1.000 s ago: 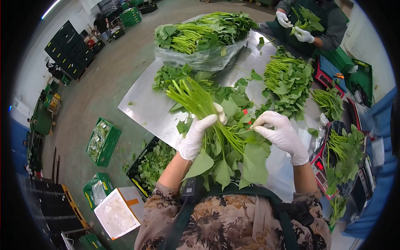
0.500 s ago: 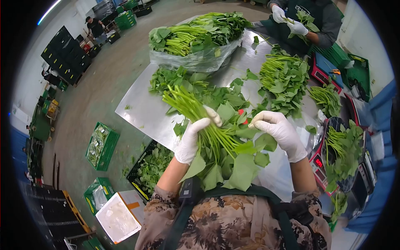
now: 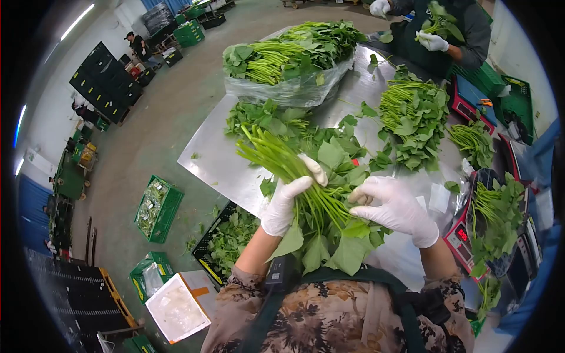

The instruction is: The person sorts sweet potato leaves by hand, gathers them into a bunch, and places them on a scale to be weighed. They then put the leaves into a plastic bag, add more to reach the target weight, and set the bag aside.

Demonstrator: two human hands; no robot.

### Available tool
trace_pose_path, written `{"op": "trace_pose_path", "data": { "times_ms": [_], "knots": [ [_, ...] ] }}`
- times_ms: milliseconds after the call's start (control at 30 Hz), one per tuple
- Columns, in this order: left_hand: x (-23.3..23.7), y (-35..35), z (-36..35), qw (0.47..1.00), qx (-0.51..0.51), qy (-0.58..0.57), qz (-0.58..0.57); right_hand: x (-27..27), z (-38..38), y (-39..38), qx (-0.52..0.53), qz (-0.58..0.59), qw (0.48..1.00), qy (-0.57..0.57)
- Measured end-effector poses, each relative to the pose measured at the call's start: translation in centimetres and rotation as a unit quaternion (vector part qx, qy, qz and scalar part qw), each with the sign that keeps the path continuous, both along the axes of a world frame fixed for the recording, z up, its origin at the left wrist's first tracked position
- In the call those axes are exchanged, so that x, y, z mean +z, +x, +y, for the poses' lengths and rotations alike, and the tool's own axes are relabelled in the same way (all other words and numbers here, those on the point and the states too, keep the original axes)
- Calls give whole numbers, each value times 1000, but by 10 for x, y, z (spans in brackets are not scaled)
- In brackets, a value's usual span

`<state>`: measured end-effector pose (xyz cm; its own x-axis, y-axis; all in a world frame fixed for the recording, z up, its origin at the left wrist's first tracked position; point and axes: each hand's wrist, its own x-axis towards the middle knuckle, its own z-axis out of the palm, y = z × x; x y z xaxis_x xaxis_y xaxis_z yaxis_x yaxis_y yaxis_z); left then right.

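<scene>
Bunch of greens (image 3: 306,194) up over the metal table (image 3: 206,141), stems angled up-left, leaves drooping twd me. My L hand (image 3: 288,197) grips the stems, thumb across; R hand (image 3: 397,209) at its right edge, fingers curled, can't tell if pinching. Stems bright green, leaves broad. Plastic bag (image 3: 288,91) behind w/ more greens; black crate (image 3: 226,241) below-left, leafy bits in.
</scene>
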<state>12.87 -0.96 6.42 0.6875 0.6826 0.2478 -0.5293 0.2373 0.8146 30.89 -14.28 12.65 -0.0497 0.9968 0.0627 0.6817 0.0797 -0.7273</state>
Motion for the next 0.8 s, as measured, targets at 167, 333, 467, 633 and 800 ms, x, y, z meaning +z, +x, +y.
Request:
{"op": "trace_pose_path", "data": {
  "times_ms": [167,333,467,633,800],
  "knots": [
    [-3,-10,1,999,22,24,22,-8,0,2,-72,74,994,-15],
    [-2,-12,2,998,17,50,30,-9,2,-10,-37,-22,998,49],
    [-4,-12,3,997,13,70,29,-13,5,-8,-37,45,997,-58],
    [-5,-12,1,998,24,51,23,-14,4,-4,-84,121,986,-73],
    [-6,-11,0,997,40,52,27,-23,6,-1,-86,160,982,-45]
  ]
}}
